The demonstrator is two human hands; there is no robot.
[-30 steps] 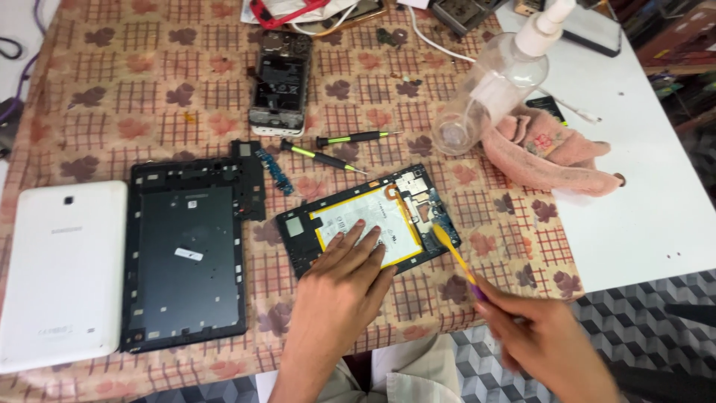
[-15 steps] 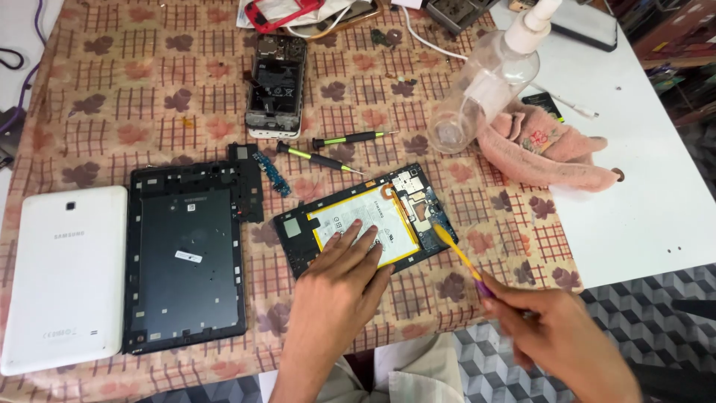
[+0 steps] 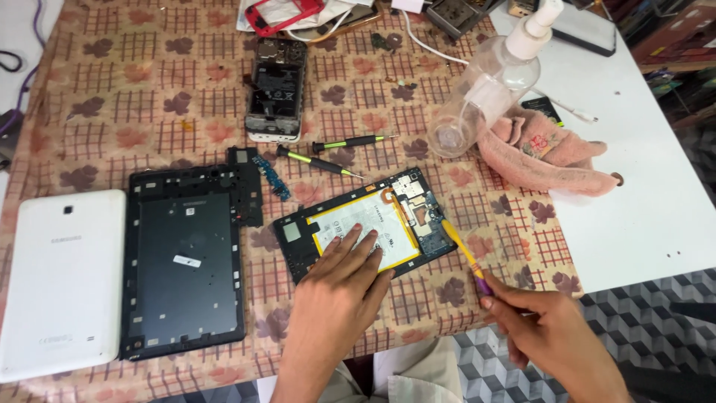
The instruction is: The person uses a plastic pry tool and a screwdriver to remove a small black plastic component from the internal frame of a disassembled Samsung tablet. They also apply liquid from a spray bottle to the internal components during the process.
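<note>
On the patterned cloth point(image 3: 149, 89) in front of me, I am pressing my left hand point(image 3: 339, 291) flat on the opened tablet body point(image 3: 365, 231), fingers spread and lying across the pale battery point(image 3: 373, 224), so nothing is gripped, only pinned. I am pinching a thin yellow tool point(image 3: 459, 246) in my right hand point(image 3: 548, 328), fingers closed around its purple end, and its tip is touching the circuit board point(image 3: 429, 224) at the right edge of the body, just beside the battery.

To my mind the work goes best if I am keeping the left palm's weight even, so the body is not sliding on the cloth, and holding the tool at a low slant so the tip is prying rather than stabbing. I am judging that the small connectors there are fragile, so light, steady pressure is what I am aiming for, well clear of the battery's soft face.

Off to my left the black inner frame point(image 3: 183, 261) and the white back cover point(image 3: 60, 283) are lying side by side. Beyond the tablet, two screwdrivers point(image 3: 335, 153) are resting near a stripped phone point(image 3: 276, 89). A clear spray bottle point(image 3: 488, 82) is leaning on a pink cloth point(image 3: 544, 153) at the edge of the white table point(image 3: 641, 186).
</note>
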